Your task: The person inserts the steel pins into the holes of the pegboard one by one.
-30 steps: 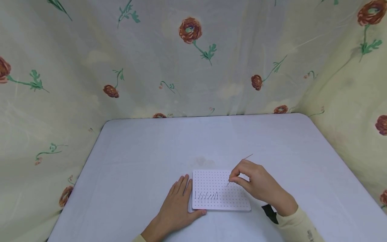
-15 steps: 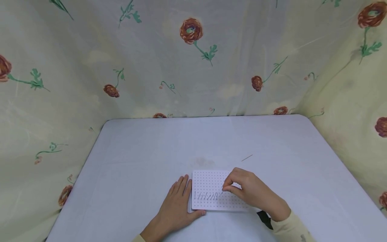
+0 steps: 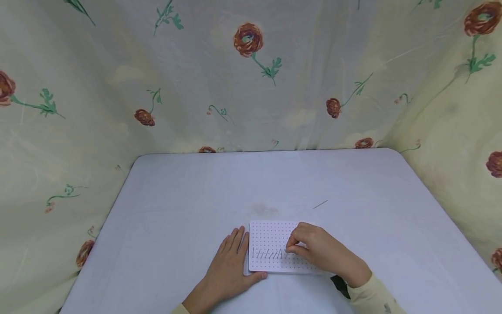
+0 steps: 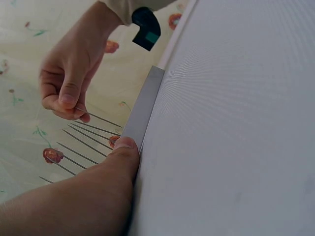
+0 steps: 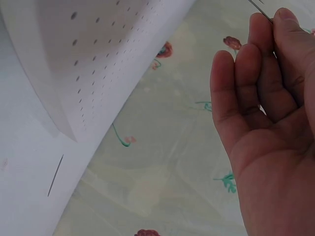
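Observation:
A white pegboard (image 3: 260, 235) dotted with small holes lies on the table. Several thin metal pins (image 3: 269, 254) stand in a row in it, most of them leaning. My left hand (image 3: 231, 266) lies flat along the board's left side, with the thumb against its front edge. Over the board, just right of the row, my right hand (image 3: 321, 247) pinches another thin metal pin (image 4: 101, 118) between thumb and index finger. That pin points down at the board in the left wrist view; whether its tip is in a hole, I cannot tell.
One loose pin (image 3: 320, 204) lies on the white table (image 3: 188, 196) behind the board. A flowered curtain (image 3: 290, 96) hangs along the back and both sides. A black strap piece (image 3: 340, 286) sits by my right wrist.
My right hand has moved left and toward me, bringing its pin down beside the end of the row. The loose pin behind the board now shows whole. My left hand stays put.

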`<state>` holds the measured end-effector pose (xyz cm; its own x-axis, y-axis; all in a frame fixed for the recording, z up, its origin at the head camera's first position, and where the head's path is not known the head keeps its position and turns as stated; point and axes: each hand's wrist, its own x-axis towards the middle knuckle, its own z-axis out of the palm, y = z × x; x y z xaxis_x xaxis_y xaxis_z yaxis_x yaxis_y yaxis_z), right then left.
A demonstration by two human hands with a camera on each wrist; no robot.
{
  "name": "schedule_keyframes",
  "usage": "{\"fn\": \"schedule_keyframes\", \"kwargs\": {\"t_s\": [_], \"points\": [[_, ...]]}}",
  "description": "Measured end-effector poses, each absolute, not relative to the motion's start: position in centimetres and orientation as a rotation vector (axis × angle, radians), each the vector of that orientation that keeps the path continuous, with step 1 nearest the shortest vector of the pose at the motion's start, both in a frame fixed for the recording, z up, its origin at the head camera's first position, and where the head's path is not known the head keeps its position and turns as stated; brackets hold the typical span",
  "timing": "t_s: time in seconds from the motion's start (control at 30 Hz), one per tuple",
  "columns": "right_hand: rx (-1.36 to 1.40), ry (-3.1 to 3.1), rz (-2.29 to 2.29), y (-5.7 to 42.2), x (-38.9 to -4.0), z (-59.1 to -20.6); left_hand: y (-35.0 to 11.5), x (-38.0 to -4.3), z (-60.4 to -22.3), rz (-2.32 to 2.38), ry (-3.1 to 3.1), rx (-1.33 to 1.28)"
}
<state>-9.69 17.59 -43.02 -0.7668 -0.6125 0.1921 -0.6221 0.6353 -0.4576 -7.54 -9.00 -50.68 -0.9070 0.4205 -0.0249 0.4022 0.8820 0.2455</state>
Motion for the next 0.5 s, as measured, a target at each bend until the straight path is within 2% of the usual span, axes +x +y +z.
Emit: {"fn": "schedule_keyframes", "kwargs": {"t_s": [0.5], "points": [[1.101,-2.834,0.776,17.3,-9.63,-43.41,-9.08,-7.61,-50.8,0.363,2.964,0.653]]}}
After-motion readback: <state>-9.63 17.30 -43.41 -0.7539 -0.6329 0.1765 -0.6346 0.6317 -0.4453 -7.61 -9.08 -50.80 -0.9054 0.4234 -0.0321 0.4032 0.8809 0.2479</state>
